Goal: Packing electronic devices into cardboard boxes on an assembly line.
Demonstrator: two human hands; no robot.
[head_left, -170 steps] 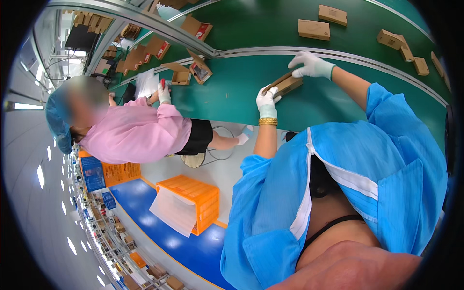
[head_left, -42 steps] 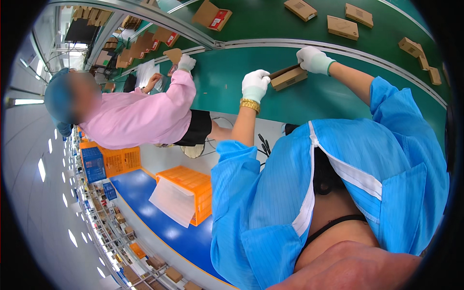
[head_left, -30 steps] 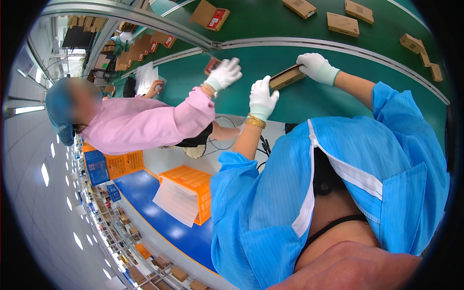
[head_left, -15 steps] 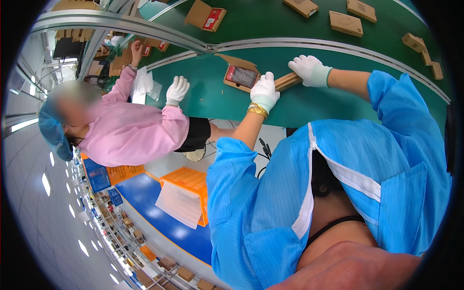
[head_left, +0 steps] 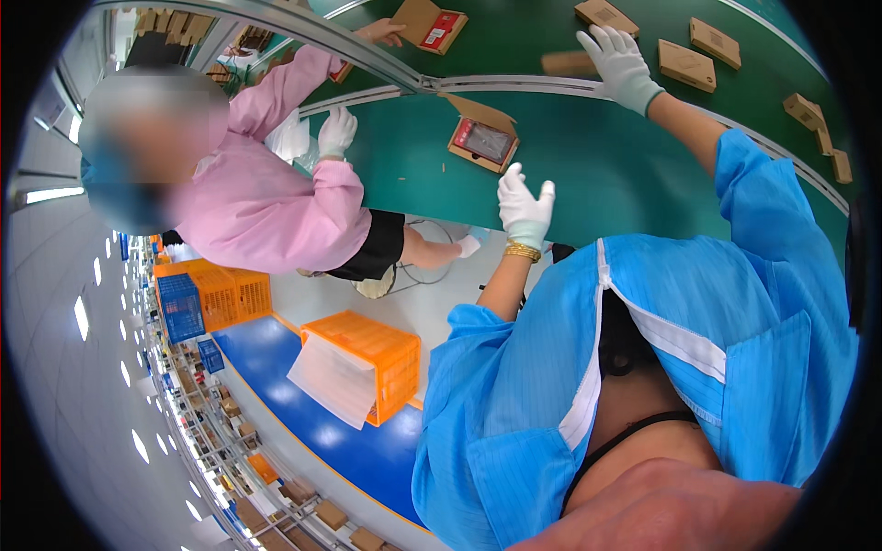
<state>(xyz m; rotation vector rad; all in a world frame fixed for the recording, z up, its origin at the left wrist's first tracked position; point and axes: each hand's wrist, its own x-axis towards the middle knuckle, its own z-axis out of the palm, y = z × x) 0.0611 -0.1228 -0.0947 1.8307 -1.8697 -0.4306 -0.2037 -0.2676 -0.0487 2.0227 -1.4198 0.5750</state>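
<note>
Box on the workbench

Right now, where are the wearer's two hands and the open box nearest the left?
Left hand [head_left: 525, 209]: head view, middle of its glove.
Right hand [head_left: 626, 75]: head view, middle of its glove.
Open box [head_left: 484, 112]: head view, middle of its raised lid.

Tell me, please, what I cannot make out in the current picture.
Head view: markings on the brown carton by the right hand, and whether the two touch; blurred.
Head view: inside of the orange crate, mostly covered by a pale sheet.
Head view: underside of the dark item, hidden in the open box.
</note>
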